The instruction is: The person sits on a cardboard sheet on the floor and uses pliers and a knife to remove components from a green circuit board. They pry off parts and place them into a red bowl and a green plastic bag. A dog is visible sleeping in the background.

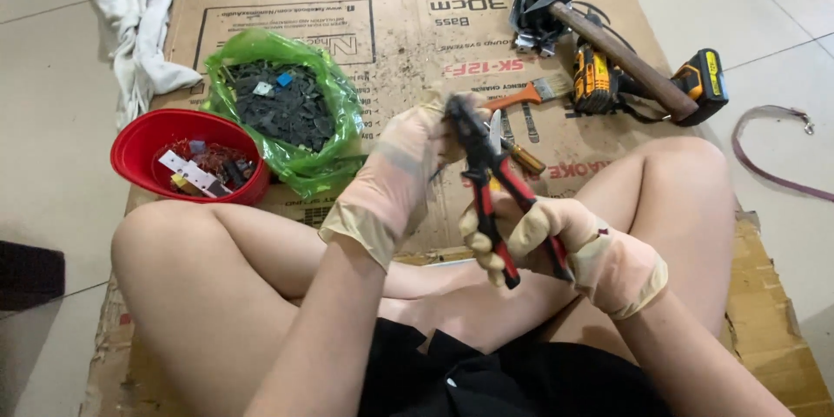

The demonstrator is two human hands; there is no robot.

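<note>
At your far left a white rag (130, 9) lies crumpled at the edge of the flattened cardboard (391, 43) you sit on; beside your left knee stands a red bowl (139, 143) with small mixed scraps in it, and just right of it, touching, a green plastic bag (326, 95) lies open and full of dark chips; your left hand (395, 178), gloved, is raised in front of you with its fingers curled shut at the head of the pliers (486, 182), pinching something too small to make out; the pliers run on a slant, jaws up and left at that hand, red-and-black handles down and right into your right hand (556, 243), which is also gloved and wrapped closed round both handles; so the small piece sits right at your left fingertips, at the tool's upper end, and the left hand is the nearer one to it; just behind the pliers on the cardboard lie a screwdriver (521, 156) and a paintbrush (534, 91); further right, well apart from your hands, a hammer (608, 43) rests across a yellow-and-black drill (599, 82), its head on a crumpled dark piece of metal; the cardboard is dusty and littered with fine debris; around it is pale tiled floor (52, 122), with a strap (764, 143) looped on it at far right.
</note>
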